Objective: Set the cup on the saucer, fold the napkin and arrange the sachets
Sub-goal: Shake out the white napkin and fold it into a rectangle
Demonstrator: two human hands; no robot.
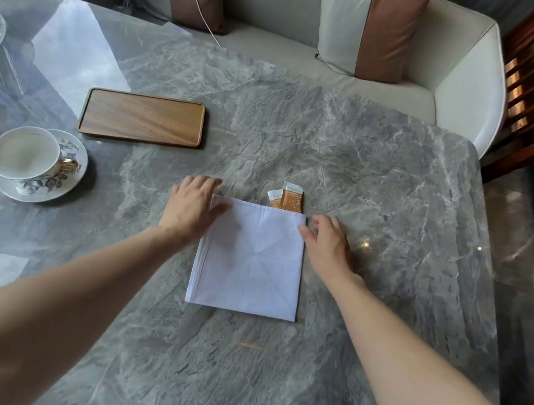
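Cup (27,154) upright on saucer (74,148), far left of table (365,154); wooden tray (141,118) beyond. Left hand (192,206) flat, released, on napkin's top-left corner. Folded white napkin (251,261) centre. Sachets (288,197) part-hidden beneath its far edge. Right hand (329,242) loose-fingered, touching napkin's right edge.

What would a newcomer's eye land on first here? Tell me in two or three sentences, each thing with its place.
First, the white napkin, folded into a square at the middle of the grey marble table, with the left hand flat on its far left corner and the right hand at its far right corner. Orange sachets peek out past its far edge. At the left, the cup sits on its floral saucer, with an empty wooden tray behind.
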